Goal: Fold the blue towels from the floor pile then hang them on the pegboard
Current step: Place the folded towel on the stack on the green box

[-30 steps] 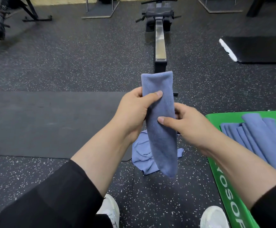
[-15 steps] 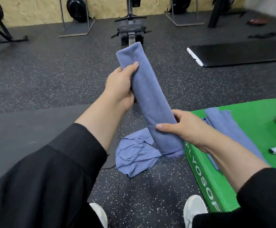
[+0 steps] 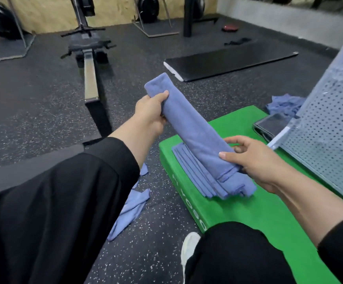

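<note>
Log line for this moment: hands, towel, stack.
left hand grips folded towel far end | right hand holds near end | towel above folded stack on green box | not hung

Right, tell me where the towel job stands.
Done: a stack of folded towels lies on the green box. In hand: the left hand and right hand hold another folded towel. Left: loose towels on the floor; none visibly hung on the pegboard.

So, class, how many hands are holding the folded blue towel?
2. The left hand grips the far end of the towel; the right hand pinches its near end, over the towel stack.
</note>
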The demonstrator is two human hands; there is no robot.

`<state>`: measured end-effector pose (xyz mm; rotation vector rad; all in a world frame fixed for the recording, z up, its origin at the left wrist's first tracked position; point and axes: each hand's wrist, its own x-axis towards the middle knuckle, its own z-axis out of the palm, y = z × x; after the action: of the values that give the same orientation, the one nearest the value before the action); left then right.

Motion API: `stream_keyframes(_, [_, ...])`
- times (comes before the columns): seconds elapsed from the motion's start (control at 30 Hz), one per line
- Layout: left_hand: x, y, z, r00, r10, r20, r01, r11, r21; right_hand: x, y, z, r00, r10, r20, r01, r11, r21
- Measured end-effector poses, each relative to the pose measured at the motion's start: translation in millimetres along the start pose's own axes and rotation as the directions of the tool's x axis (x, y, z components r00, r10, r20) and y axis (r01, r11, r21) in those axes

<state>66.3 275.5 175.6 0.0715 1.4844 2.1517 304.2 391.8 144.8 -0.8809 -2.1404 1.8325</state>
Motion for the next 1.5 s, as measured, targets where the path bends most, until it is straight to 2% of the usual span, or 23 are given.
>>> stream_keyframes(0.1, [20, -26, 30, 0.998, -0.054, -0.011, 0.055, 0.997, 0.045, 6, 20, -27, 0.996, 0.031, -0.083, -0.023, 0.996, 0.092])
stream_keyframes(0.23, [50, -56, 55, 0.991, -0.131, -0.033, 0.134, 0.981, 0.138, 23, 49, -54, 0.979, 0.046, -0.197, -0.027, 0.995, 0.095])
stream_keyframes(0.43, [93, -108, 75, 0.982, -0.186, -0.024, 0.186, 0.949, 0.253, 51, 92, -76, 0.958, 0.081, -0.275, -0.090, 0.996, -0.020])
stream_keyframes(0.6, [122, -150, 80, 0.973, -0.231, -0.011, 0.219, 0.901, 0.374, 73, 124, -79, 0.956, 0.087, -0.281, -0.139, 0.976, -0.170])
stream_keyframes(0.77, [148, -179, 91, 0.975, -0.216, 0.045, 0.167, 0.856, 0.488, 93, 144, -95, 0.941, 0.110, -0.321, -0.180, 0.964, -0.195])
stream_keyframes(0.83, [159, -187, 97, 0.985, -0.146, 0.094, 0.043, 0.730, 0.682, 101, 152, -104, 0.935, 0.126, -0.331, -0.201, 0.958, -0.203])
stream_keyframes(0.93, [171, -197, 104, 0.972, -0.055, 0.227, -0.188, 0.389, 0.902, 111, 163, -112, 0.932, 0.163, -0.322, -0.242, 0.945, -0.219])
stream_keyframes(1.0, [179, -204, 108, 0.961, -0.069, 0.267, -0.247, 0.214, 0.945, 116, 171, -112, 0.939, 0.184, -0.290, -0.257, 0.936, -0.241])
stream_keyframes(1.07, [185, -213, 107, 0.955, -0.086, 0.285, -0.287, -0.004, 0.958, 122, 180, -110, 0.946, 0.186, -0.265, -0.263, 0.919, -0.294])
stream_keyframes(1.13, [189, -223, 102, 0.947, -0.089, 0.309, -0.321, -0.200, 0.926, 126, 186, -107, 0.953, 0.185, -0.241, -0.269, 0.881, -0.389])
stream_keyframes(1.2, [191, -232, 93, 0.936, -0.054, 0.348, -0.344, -0.354, 0.870, 128, 192, -104, 0.962, 0.157, -0.225, -0.257, 0.801, -0.541])
stream_keyframes(1.27, [190, -238, 87, 0.890, 0.038, 0.453, -0.396, -0.426, 0.813, 129, 198, -103, 0.975, 0.091, -0.201, -0.206, 0.701, -0.683])
stream_keyframes(1.33, [186, -243, 87, 0.789, 0.051, 0.612, -0.535, -0.431, 0.726, 130, 201, -100, 0.988, 0.041, -0.149, -0.139, 0.665, -0.734])
stream_keyframes(1.4, [177, -249, 87, 0.709, -0.093, 0.699, -0.669, -0.403, 0.625, 132, 204, -99, 0.996, 0.011, -0.090, -0.075, 0.663, -0.745])
stream_keyframes(1.43, [173, -254, 85, 0.699, -0.168, 0.696, -0.693, -0.399, 0.600, 132, 204, -98, 0.998, 0.012, -0.063, -0.055, 0.664, -0.745])
stream_keyframes(1.5, [170, -262, 76, 0.701, -0.216, 0.679, -0.697, -0.409, 0.589, 133, 203, -95, 0.999, 0.014, -0.035, -0.035, 0.664, -0.747])
